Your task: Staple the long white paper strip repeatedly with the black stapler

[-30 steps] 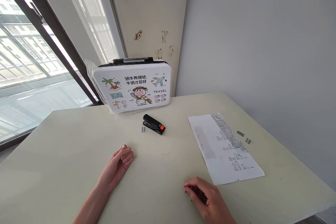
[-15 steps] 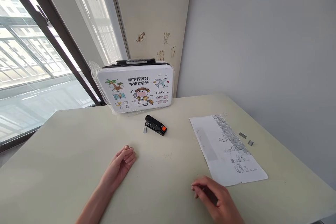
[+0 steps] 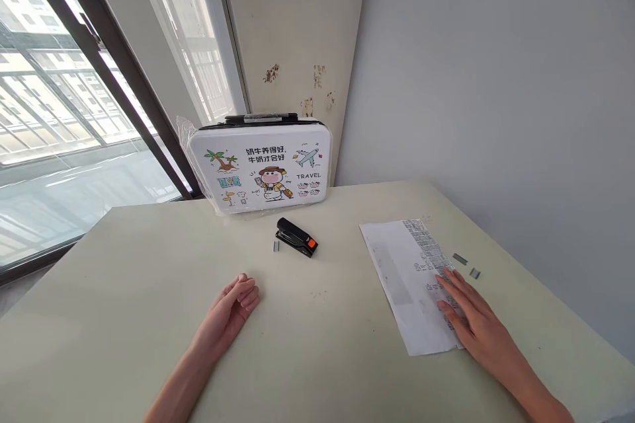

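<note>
My right hand lies over the right part of the printed paper sheets, its fingers stretched out and slightly spread on them. My left hand rests on the table with its fingers curled in; nothing shows in it. Beyond the left hand lies a black stapler with an orange patch at its near end. Close by the stapler's left end sits a small strip of staples. Two more staple strips, a longer one and a shorter one, lie right of the paper.
At the back of the pale table stands a white cartoon-printed case with a black handle, partly wrapped in clear plastic. A grey wall borders the right side. A glass window is on the left.
My right hand has moved right and away from me, from the table beside the paper onto the paper. Its curled fingers have straightened. My left hand has stayed in place.
</note>
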{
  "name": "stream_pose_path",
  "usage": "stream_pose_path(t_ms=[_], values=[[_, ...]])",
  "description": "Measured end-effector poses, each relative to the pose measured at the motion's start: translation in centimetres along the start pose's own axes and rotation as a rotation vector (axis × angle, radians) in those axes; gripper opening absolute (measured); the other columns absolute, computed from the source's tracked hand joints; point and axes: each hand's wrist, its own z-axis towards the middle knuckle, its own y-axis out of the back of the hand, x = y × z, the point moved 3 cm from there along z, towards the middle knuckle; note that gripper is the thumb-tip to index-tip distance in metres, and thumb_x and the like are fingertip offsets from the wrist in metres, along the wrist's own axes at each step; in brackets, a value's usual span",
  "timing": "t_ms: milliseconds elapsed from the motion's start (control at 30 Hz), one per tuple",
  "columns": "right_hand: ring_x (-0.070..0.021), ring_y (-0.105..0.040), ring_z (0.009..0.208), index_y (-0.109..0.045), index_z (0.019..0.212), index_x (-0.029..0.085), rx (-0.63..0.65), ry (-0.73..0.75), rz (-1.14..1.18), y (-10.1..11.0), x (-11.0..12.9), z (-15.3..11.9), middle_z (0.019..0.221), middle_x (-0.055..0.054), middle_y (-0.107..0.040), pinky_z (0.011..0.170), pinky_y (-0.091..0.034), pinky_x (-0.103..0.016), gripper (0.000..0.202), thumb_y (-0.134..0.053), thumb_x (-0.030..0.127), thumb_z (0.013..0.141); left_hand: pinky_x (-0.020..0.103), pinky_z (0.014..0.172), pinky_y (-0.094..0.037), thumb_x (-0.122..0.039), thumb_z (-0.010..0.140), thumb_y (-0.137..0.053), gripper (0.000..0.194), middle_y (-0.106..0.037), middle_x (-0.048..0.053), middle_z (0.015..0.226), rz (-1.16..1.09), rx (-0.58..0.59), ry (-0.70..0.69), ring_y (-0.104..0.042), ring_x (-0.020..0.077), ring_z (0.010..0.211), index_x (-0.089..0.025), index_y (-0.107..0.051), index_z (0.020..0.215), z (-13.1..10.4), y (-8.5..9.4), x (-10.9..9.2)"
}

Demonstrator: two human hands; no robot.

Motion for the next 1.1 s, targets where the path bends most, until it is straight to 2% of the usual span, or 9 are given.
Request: stream_pose_path(t_ms=[167,300,467,667,800,867,933,1000,1100], values=[[-0.0307,-0.024,0.160,-0.029,0.166,0.034,0.015,0.081,-0.116,-1.8,0.5,-0.5,0.174,0.002,-0.026,0.129,-0.026,-0.062,0.062,-0.037,0.054,0.107,0.021,0.051,-0.042,-0.022,0.076,-0.092,0.041,-0.033,-0.006,0.068,0.009,-0.008,-0.002,-0.034,0.0082,0.058,-0.018,-0.052,0.070,0.1,-0.1,-0.1],[-0.0314,-0.026,0.159,-0.022,0.168,0.035,0.008,0.139,-0.152,-2.4,2.2,-1.8,0.174,0.002,-0.025,0.128,-0.029,-0.062,0.066,-0.040,0.053,0.107,0.021,0.053,-0.043,-0.022,0.078,-0.091,0.041,-0.032,-0.006,0.069,0.038,-0.010,0.000,-0.034,0.0087,0.059,-0.018,-0.051,0.071,0.1,-0.1,0.0],[-0.0348,-0.032,0.157,-0.018,0.169,0.035,-0.023,0.237,-0.150,-2.8,6.0,-4.4,0.172,0.000,-0.029,0.123,-0.037,-0.065,0.069,-0.045,0.050,0.106,0.021,0.057,-0.041,-0.030,0.078,-0.091,0.044,-0.033,-0.006,0.070,0.151,0.015,-0.021,-0.032,0.0100,0.062,-0.020,-0.048,0.073,0.1,-0.3,0.0],[-0.0378,-0.049,0.147,-0.026,0.168,0.029,-0.093,0.398,-0.168,-4.0,10.9,-7.7,0.166,-0.006,-0.042,0.111,-0.053,-0.058,0.071,-0.051,0.046,0.104,0.023,0.063,-0.036,-0.050,0.091,-0.075,0.047,-0.037,-0.005,0.070,0.497,0.082,-0.084,-0.034,0.0130,0.066,-0.023,-0.039,0.078,-0.3,-0.6,0.4],[-0.0389,-0.060,0.136,-0.031,0.166,0.023,-0.163,0.528,-0.211,-6.3,13.6,-9.4,0.159,-0.012,-0.052,0.107,-0.056,-0.055,0.079,-0.060,0.052,0.099,0.024,0.061,-0.034,-0.051,0.099,-0.060,0.044,-0.041,-0.003,0.075,0.828,0.109,-0.281,-0.037,0.0145,0.068,-0.023,-0.034,0.078,-0.9,-1.3,0.9],[-0.0390,-0.061,0.136,-0.035,0.165,0.022,-0.220,0.541,-0.165,-8.0,15.3,-10.0,0.156,-0.012,-0.055,0.110,-0.054,-0.055,0.080,-0.058,0.059,0.098,0.026,0.065,-0.039,-0.046,0.101,-0.057,0.038,-0.049,-0.001,0.081,0.967,0.159,-0.432,-0.044,0.0162,0.073,-0.023,-0.037,0.078,-1.2,-1.9,1.3],[-0.0388,-0.058,0.139,-0.038,0.164,0.022,-0.300,0.523,-0.073,-9.7,17.4,-10.5,0.156,-0.011,-0.056,0.113,-0.051,-0.056,0.078,-0.053,0.063,0.099,0.030,0.079,-0.046,-0.041,0.101,-0.056,0.028,-0.059,0.004,0.097,1.128,0.208,-0.576,-0.055,0.0203,0.089,-0.023,-0.046,0.082,-1.4,-2.5,1.6],[-0.0389,-0.054,0.143,-0.037,0.164,0.024,-0.344,0.491,0.019,-11.2,19.6,-11.0,0.157,-0.009,-0.055,0.114,-0.051,-0.057,0.073,-0.049,0.060,0.102,0.038,0.095,-0.046,-0.037,0.101,-0.057,0.016,-0.063,0.008,0.119,1.292,0.229,-0.692,-0.057,0.0256,0.112,-0.024,-0.055,0.091,-1.5,-2.7,1.7],[-0.0414,-0.049,0.145,-0.033,0.165,0.032,-0.253,0.433,0.124,-12.2,22.3,-11.7,0.158,-0.006,-0.054,0.109,-0.054,-0.063,0.071,-0.051,0.057,0.101,0.048,0.109,-0.040,-0.035,0.101,-0.059,0.011,-0.063,0.009,0.136,1.460,0.236,-0.790,-0.052,0.0303,0.131,-0.027,-0.062,0.107,-1.5,-2.5,1.8]])
